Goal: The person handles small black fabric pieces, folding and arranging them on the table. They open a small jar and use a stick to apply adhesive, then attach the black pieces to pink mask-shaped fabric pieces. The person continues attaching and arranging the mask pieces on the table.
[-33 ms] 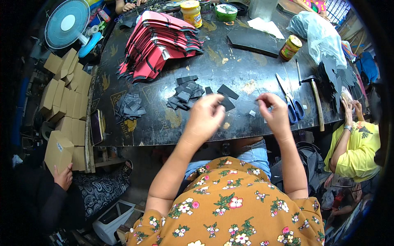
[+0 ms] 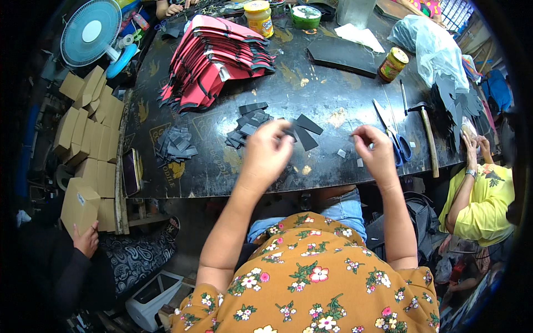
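Observation:
Loose black strips (image 2: 306, 139) lie on the dark table in front of me. Just left of them is my left hand (image 2: 267, 152), its thumb and fingers curled toward each other on a blurred small black piece (image 2: 289, 130). A heap of small black pieces (image 2: 252, 121) sits beyond that hand, partly covered by it. My right hand (image 2: 376, 152) hovers over the table's near side, thumb and forefinger pinched together. Something tiny and dark shows at its fingertips, too small to name. Farther left is a second pile of small dark pieces (image 2: 176, 145).
Blue-handled scissors (image 2: 398, 141) and a hammer (image 2: 428, 139) lie right of my right hand. Behind are stacked red pieces with black edging (image 2: 216, 61), a black block (image 2: 341, 56) and jars (image 2: 393, 65). A phone (image 2: 131, 172) rests at the left edge. Other people sit at both sides.
My left hand has drawn back leftward and toward me, uncovering more of the loose strips. My right hand has shifted slightly right and nearer to me, still pinched.

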`<state>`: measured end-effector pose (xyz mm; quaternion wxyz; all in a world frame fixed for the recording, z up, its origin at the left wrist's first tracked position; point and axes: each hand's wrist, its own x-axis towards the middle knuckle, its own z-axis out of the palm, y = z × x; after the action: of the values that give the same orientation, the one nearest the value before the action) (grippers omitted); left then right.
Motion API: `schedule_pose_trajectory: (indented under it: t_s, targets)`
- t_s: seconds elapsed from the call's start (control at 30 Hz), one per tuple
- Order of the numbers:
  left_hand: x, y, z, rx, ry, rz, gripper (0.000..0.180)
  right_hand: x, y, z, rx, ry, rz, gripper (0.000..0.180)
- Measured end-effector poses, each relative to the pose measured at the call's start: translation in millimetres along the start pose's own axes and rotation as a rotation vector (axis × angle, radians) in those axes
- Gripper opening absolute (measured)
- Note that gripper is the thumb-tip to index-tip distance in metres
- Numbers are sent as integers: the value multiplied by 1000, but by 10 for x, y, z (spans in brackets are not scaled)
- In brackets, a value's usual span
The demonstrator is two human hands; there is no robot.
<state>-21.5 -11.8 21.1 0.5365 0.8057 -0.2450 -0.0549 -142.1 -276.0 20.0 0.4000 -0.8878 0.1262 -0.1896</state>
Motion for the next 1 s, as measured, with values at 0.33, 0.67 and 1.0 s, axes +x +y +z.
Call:
schedule_pose_trajectory:
  t_s: [0.33, 0.67, 1.0]
  targets:
    - [396, -475, -495, 516, 256, 53, 26, 203, 160, -251, -460, -108, -51, 11]
    - [285, -228, -191, 398, 378, 375, 18, 1070, -273, 970, -238, -169, -396, 17]
    - [172, -168, 121, 233, 71, 401, 17, 1527, -18, 1384, -534, -141, -421, 14]
